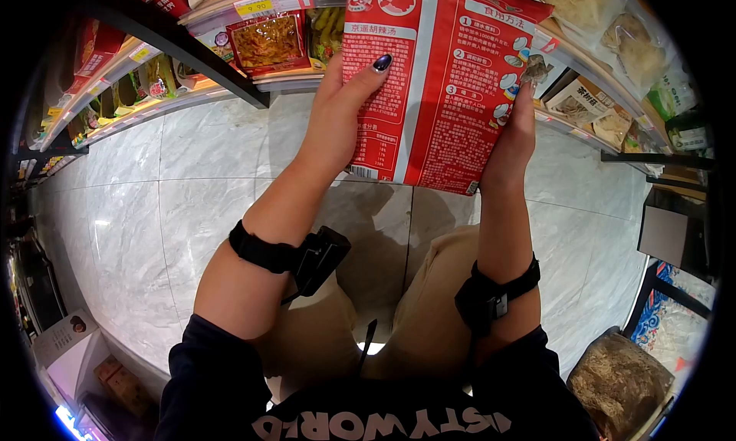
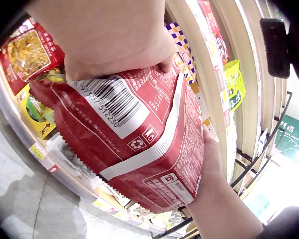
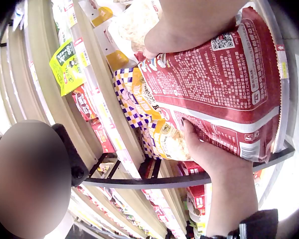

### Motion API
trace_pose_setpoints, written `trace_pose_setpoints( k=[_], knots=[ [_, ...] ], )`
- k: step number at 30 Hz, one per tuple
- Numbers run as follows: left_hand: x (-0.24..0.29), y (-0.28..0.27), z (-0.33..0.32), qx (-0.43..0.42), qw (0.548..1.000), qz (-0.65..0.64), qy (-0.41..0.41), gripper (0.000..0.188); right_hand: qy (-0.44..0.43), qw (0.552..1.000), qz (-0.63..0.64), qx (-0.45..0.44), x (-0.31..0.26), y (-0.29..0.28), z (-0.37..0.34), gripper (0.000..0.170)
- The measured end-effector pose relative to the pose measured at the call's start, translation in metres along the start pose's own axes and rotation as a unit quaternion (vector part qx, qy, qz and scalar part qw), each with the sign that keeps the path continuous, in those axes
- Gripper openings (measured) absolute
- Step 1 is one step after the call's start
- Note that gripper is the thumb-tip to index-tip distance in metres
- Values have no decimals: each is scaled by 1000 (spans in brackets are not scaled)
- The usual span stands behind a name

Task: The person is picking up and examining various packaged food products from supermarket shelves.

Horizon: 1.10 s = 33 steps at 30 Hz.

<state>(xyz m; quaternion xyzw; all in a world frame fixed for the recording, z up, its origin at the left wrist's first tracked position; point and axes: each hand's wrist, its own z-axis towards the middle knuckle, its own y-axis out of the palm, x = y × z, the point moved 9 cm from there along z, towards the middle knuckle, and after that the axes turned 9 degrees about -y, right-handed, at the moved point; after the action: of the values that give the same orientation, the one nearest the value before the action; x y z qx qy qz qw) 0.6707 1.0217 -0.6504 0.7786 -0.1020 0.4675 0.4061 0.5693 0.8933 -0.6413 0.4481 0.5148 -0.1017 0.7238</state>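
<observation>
Both hands hold a large red food packet (image 1: 452,126), its printed back with a pale vertical seam facing up. The left hand (image 1: 345,107) grips the left edge, its dark-polished thumb lying across the printed face and its fingers hidden behind. At the right edge, the right hand (image 1: 515,138) holds on, its fingers mostly hidden behind the packet. From the left wrist, the packet's (image 2: 89,122) barcode and toothed lower edge show just below the left hand (image 2: 114,45). The right wrist view shows the packet's (image 3: 204,82) printed side, with the left hand (image 3: 207,149) on its lower edge.
Curved shelves surround the packet; a red tray-like food pack (image 1: 268,42) sits behind at the left, and a mushroom package (image 1: 579,103) at the right. A yellow checkered bag (image 3: 139,97) stands behind the packet. A brown bag (image 1: 617,380) lies at lower right, above grey floor tiles (image 1: 207,146).
</observation>
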Motion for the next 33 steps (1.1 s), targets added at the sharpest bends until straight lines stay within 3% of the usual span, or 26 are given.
trace_pose_setpoints(
  k=[33],
  knots=[
    [3, 1, -2, -2, 1000, -8, 15, 31, -2, 1000, -15, -15, -3, 7, -3, 38]
  ],
)
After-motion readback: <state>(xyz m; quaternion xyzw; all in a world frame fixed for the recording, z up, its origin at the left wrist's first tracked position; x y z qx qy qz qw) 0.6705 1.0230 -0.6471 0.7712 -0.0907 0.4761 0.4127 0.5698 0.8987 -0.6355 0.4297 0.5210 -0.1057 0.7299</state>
